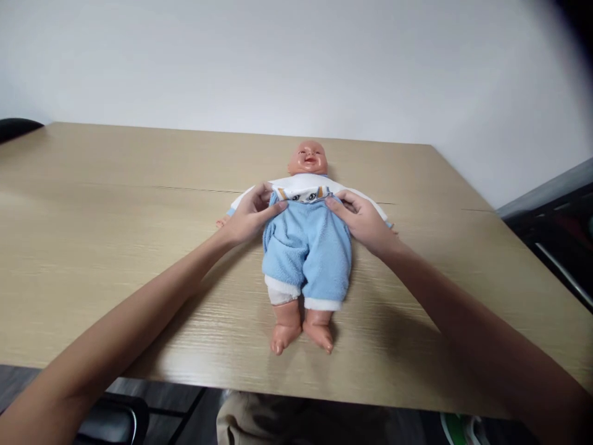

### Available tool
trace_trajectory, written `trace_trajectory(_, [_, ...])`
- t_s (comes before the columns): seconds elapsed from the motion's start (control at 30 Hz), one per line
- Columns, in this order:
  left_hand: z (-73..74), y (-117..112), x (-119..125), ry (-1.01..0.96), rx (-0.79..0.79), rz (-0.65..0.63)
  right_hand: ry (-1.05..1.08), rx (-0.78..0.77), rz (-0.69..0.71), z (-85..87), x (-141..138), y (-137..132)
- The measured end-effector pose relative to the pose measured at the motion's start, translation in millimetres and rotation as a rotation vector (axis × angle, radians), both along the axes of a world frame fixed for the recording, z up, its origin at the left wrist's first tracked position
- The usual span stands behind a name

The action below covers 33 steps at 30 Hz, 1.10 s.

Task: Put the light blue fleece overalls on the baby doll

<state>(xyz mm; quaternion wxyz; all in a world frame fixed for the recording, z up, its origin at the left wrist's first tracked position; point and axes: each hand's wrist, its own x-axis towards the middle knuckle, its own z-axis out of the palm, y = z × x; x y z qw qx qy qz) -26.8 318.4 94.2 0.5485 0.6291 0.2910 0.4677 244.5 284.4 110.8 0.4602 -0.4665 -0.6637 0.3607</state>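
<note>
A baby doll (pixel 309 159) lies on its back, head toward the wall and bare feet toward me. It wears a white shirt (pixel 296 183) with printed eyes on the front and fluffy light-blue pants (pixel 308 247) with white cuffs. At the waist's left side, my left hand (pixel 252 213) pinches the pants' waistband between thumb and fingers. My right hand (pixel 361 219) grips the same waistband on the right. The waistband sits over the lower part of the shirt. Some of my fingertips are hidden behind the fabric.
The light wooden table (pixel 115 247) has a seam across it behind the doll's waist. A pale wall (pixel 231 62) rises at the back. Dark furniture (pixel 556 228) stands off the right edge, and a black chair (pixel 111 420) is below the front edge at left.
</note>
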Motion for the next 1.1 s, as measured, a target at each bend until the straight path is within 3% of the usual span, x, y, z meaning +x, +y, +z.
trace_trajectory(0.17, [-6.4,16,8,0.003,-0.085,0.069,0.042,-0.100,-0.157,-15.4,-6,14])
trace_trajectory(0.33, [-13.7,0,-3,0.204,0.030,0.160,-0.064,-0.124,-0.236,-22.4,6,-2])
trace_trajectory(0.43, [-15.8,-7,-7,0.225,-0.017,0.090,0.221,-0.261,-0.169,-32.4,9,-11])
trace_trajectory(0.53, [-16.8,-8,-3,0.101,-0.172,0.018,0.527,-0.474,-0.129,-37.6,6,-12])
trace_trajectory(0.67, [-20.0,-4,3,-0.038,-0.296,-0.118,0.620,-0.546,-0.075,-34.2,2,-10])
trace_trajectory(0.87, [-17.1,1,-18,0.323,0.021,-0.015,0.423,-0.383,-0.031,-40.5,19,-6])
trace_trajectory(1.0, [-11.6,7,-41,0.482,0.152,-0.165,0.143,-0.302,-0.019,-41.0,40,-14])
trace_trajectory(1.1, [-11.6,6,-45,0.466,0.159,-0.234,0.157,-0.311,-0.053,-40.6,39,-25])
